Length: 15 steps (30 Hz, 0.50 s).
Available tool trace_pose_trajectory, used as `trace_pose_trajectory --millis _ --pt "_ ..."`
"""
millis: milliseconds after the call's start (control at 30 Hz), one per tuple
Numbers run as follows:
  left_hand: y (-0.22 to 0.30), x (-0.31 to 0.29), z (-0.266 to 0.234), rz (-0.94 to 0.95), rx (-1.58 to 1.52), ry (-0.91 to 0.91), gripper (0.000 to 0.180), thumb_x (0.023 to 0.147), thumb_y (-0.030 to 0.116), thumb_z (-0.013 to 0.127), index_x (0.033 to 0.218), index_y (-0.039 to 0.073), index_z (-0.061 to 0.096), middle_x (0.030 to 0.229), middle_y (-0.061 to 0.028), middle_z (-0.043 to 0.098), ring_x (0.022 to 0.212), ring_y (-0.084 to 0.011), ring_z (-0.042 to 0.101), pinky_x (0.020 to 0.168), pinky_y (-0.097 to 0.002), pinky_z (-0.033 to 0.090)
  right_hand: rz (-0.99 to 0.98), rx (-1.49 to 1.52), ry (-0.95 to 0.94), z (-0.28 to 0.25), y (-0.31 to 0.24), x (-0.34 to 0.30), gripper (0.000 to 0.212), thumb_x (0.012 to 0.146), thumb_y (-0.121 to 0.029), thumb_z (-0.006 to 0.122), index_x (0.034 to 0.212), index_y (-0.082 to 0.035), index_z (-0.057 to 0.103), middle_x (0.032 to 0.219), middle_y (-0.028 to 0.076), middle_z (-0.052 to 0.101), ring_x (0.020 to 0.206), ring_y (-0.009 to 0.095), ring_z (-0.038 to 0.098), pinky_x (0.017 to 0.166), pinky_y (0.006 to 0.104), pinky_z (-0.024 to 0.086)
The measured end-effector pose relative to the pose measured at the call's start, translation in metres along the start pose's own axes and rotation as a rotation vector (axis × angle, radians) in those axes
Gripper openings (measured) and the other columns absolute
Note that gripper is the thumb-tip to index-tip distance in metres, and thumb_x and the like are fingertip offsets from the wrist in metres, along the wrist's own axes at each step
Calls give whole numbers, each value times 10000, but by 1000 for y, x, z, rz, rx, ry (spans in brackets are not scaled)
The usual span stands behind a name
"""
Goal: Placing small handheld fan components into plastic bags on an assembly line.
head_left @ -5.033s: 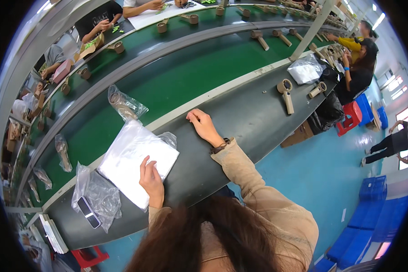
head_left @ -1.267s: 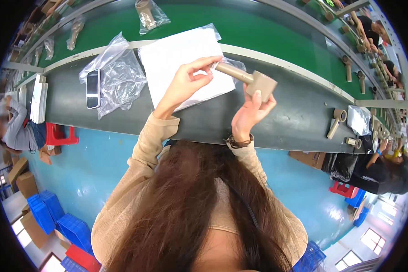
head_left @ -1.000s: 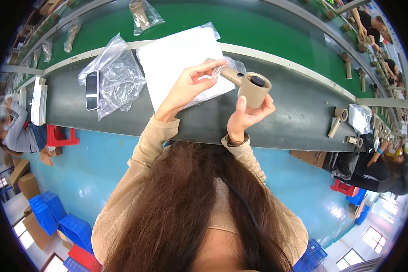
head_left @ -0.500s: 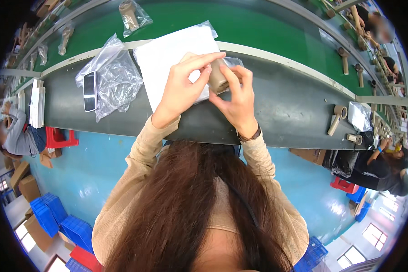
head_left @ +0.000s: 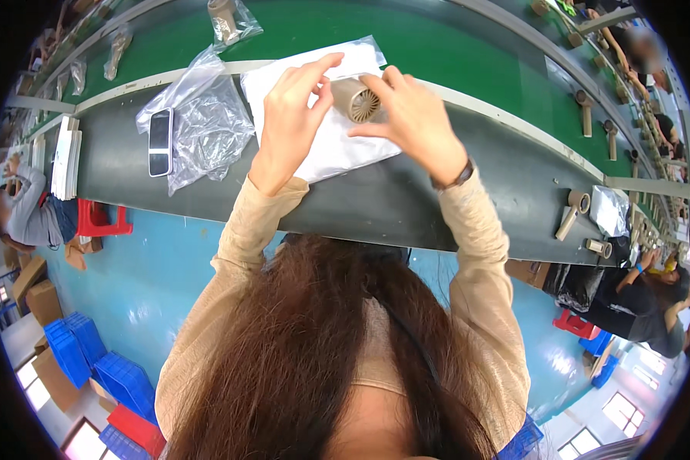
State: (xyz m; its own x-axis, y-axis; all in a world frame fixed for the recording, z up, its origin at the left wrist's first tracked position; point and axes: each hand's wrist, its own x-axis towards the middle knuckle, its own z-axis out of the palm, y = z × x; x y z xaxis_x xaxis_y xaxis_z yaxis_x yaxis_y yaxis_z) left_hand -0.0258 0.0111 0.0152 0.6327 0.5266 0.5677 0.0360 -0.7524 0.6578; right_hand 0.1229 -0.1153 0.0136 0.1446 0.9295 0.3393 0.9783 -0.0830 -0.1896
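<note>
1. A tan fan [head_left: 358,100] is between the two hands, over a white plastic pile [head_left: 345,157] near the far edge of the desk [head_left: 406,211]; its round, slotted end faces the near edge.
2. The right hand [head_left: 418,115] has a spread grip: forefinger by the top of the fan's head, thumb below it. I cannot tell how firmly either one touches.
3. The left hand [head_left: 295,115] is on the fan's other side, forefinger stretched out and thumb close to the fan. I cannot tell whether its grip pinches anything.
4. The white pile reaches from the middle of the desk up over the far edge.
5. Left of it lies a crumpled clear bag [head_left: 211,138], with a phone [head_left: 161,142] on its left part.
6. A white stack [head_left: 67,161] stands at the desk's left end.
7. Toward the right end lie two more fans [head_left: 573,215] and a clear packet [head_left: 609,211].
8. Beyond the far edge, a bagged fan [head_left: 224,21] lies on a green belt [head_left: 322,27].
</note>
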Motion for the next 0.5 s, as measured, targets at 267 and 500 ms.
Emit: trace_pose_trajectory --millis 267,500 --pt "-25 15 12 -29 71 72 374 771 -64 612 1123 57 637 999 -93 690 757 -216 634 676 -323 533 -316 529 -468 -21 57 57 215 866 -246 678 904 -35 695 782 75 577 695 226 557 636 326 449" --pt "-14 21 10 -169 -168 36 353 747 -17 604 1089 53 649 1003 -79 704 691 -141 639 665 -270 521 -171 874 -324 -1 48 34 100 841 -119 687 853 -19 693 785 -14 538 737 99 481 608 250 351"
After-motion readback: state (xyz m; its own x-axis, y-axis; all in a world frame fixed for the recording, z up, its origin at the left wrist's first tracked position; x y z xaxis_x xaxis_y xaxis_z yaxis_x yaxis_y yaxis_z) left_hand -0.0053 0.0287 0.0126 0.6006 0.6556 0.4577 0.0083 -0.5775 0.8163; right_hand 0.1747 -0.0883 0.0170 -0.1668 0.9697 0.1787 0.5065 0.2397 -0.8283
